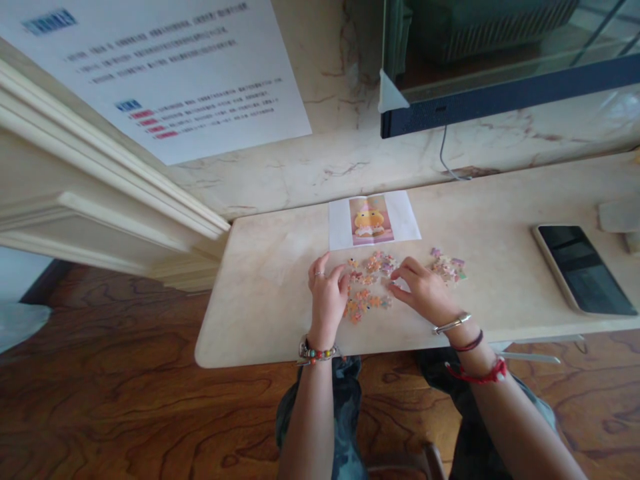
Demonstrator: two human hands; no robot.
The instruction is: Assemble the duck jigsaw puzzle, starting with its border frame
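Observation:
Small jigsaw puzzle pieces [370, 263] in orange, pink and pale tones lie in a loose cluster between my two hands. My left hand [326, 293] rests on the table at the cluster's left side, its fingers apart and its thumb near the pieces. On the other side my right hand [424, 288] has thumb and forefinger pinched at the cluster's edge on a small puzzle piece [392, 283], mostly hidden by the fingertips. Just past the right hand is a second small pile of pieces [447, 267]. Behind the cluster lies a paper sheet [340, 223] with a printed yellow cartoon figure [370, 220].
The pale table [255, 293] runs along a marbled wall. On its right lies a dark-screened device [585, 267] with a light frame. A screen [510, 93] hangs above, with a grey cable [445, 157] below it. A printed notice [200, 73] is on the wall at left.

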